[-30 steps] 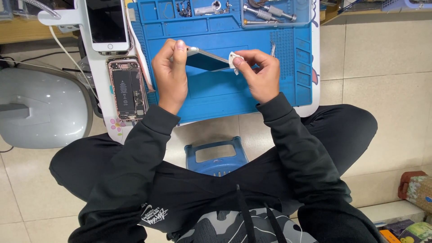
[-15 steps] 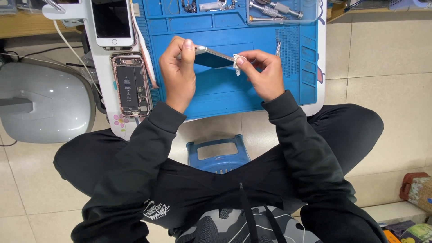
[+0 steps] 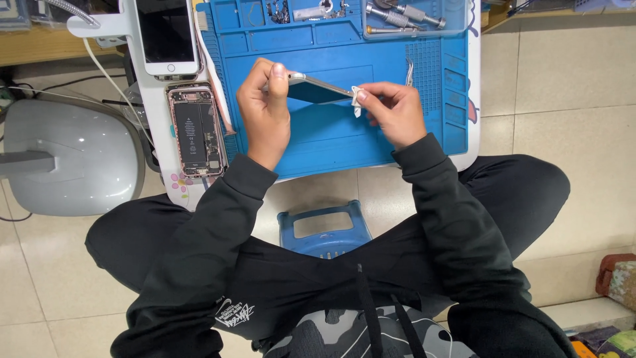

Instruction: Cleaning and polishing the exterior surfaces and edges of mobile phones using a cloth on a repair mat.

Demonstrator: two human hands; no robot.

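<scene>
My left hand (image 3: pixel 265 113) grips one end of a thin phone screen panel (image 3: pixel 317 88), held tilted on edge above the blue repair mat (image 3: pixel 344 139). My right hand (image 3: pixel 394 113) pinches a small white wipe (image 3: pixel 357 99) against the panel's other end. Both arms wear black sleeves.
An opened phone body (image 3: pixel 194 130) with its battery showing lies left of the mat, below a white phone (image 3: pixel 165 36) with a dark screen. Screwdrivers and small tools (image 3: pixel 397 14) fill the mat's far trays; tweezers (image 3: pixel 410 71) lie at its right. A grey dome-shaped device (image 3: pixel 66 156) stands at left, a blue stool (image 3: pixel 324 229) beneath me.
The view has shifted slightly. Both hands keep their hold on the panel and the wipe, with only small movement at the panel's right end.
</scene>
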